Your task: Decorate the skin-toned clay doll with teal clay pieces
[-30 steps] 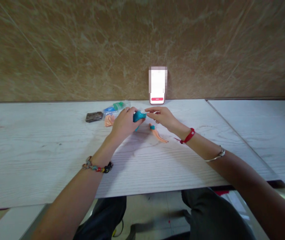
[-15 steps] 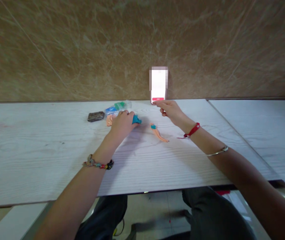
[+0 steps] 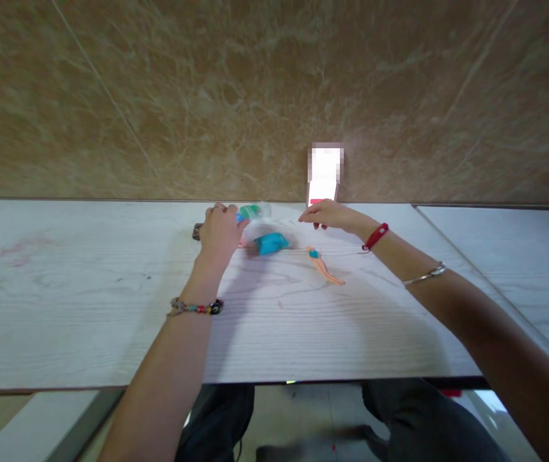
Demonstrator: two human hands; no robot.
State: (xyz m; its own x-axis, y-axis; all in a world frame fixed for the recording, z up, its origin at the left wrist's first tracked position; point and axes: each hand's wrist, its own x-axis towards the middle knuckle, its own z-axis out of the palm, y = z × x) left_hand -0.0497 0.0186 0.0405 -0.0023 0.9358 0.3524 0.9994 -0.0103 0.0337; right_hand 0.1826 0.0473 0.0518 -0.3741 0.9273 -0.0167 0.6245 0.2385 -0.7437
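Observation:
My left hand [image 3: 220,232] reaches down over packets at the back of the white table, thumb apart from fingertips that are partly hidden. A blue packet [image 3: 241,217] and a green one [image 3: 250,211] in clear wrap show beside its thumb. It covers most of a dark brown block [image 3: 196,231] and a pinkish packet [image 3: 242,243]. To its right lies a teal packet [image 3: 271,243], clear of both hands. My right hand [image 3: 329,215] hovers just in front of a phone [image 3: 323,192], forefinger stretched left, other fingers bent, nothing visible in it. Below lies a slim peach-coloured modelled piece with a teal band [image 3: 325,268].
The phone leans against a brown marbled wall [image 3: 236,96] at the table's back edge. A seam [image 3: 467,269] crosses the white tabletop [image 3: 86,301] on the right. My legs are below the front edge.
My left hand has let go of the teal packet and moved left over the other packets. My right hand has drawn slightly down from the phone's lower edge. The view has shifted a little.

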